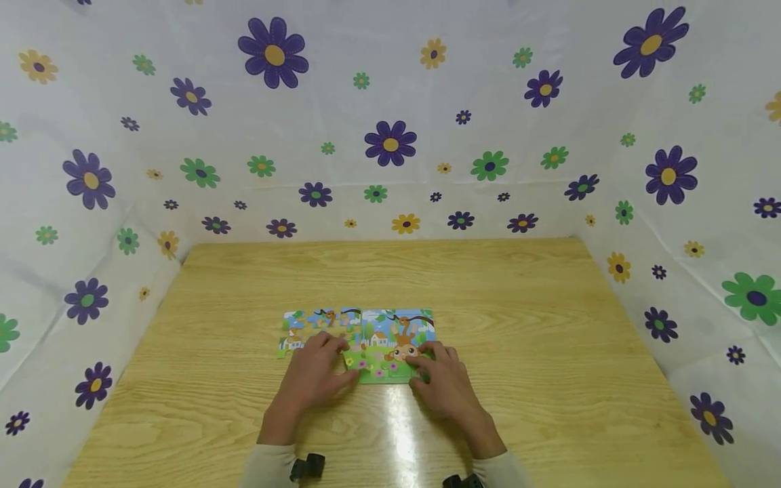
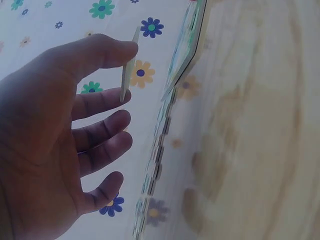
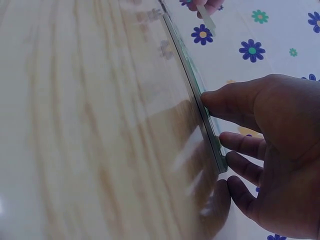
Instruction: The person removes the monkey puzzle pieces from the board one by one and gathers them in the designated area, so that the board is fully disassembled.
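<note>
A jigsaw puzzle (image 1: 379, 339) with a monkey, a house and flowers lies flat on the table in front of me. My left hand (image 1: 314, 369) is over its lower left side. Between thumb and forefinger that hand pinches a thin puzzle piece (image 2: 129, 70), seen edge-on in the left wrist view. My right hand (image 1: 448, 379) holds the puzzle's near right corner, thumb at the near edge and fingers over the right side. In the right wrist view the right hand (image 3: 280, 145) touches the puzzle's edge (image 3: 195, 95). Its fingers hide part of that corner.
Left of the puzzle lies a second picture section (image 1: 299, 332) of puzzle pieces, with tan gaps, partly hidden by the left hand. Both rest on a wooden table (image 1: 518, 325). White cloth walls (image 1: 390, 88) with printed flowers enclose the table's back and sides.
</note>
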Action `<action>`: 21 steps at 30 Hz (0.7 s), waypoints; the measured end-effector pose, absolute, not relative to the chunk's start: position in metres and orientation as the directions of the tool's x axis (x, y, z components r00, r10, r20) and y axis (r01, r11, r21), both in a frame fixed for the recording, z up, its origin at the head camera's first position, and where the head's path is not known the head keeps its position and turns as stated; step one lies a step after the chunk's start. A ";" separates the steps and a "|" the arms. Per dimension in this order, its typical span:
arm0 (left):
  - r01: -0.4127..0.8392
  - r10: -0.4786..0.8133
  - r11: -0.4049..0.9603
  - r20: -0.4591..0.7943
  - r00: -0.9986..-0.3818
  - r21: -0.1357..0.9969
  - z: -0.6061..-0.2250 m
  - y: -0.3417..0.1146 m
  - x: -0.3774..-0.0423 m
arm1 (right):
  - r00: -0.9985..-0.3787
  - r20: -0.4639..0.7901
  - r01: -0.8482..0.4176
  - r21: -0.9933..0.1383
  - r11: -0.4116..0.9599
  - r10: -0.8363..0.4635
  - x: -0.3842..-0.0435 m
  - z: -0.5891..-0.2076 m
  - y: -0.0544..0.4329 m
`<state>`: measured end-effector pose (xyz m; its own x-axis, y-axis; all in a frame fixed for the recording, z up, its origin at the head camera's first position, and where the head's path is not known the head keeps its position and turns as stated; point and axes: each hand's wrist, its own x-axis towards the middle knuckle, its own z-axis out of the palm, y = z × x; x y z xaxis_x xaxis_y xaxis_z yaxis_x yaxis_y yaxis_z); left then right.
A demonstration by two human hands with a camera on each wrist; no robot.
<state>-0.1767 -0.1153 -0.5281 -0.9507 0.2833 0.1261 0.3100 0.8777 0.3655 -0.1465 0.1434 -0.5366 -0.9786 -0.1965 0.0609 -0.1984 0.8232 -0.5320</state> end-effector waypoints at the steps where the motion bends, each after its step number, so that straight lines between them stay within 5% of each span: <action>1: 0.305 0.277 0.880 0.129 -0.952 0.364 -0.528 -0.118 -0.176 | -0.979 0.057 -0.195 -0.533 0.823 -0.195 -0.146 -0.537 0.143; 21: 0.196 0.210 0.884 0.014 -0.978 0.425 -0.524 -0.161 -0.166 | -0.980 0.045 -0.184 -0.565 0.804 -0.193 -0.146 -0.538 0.143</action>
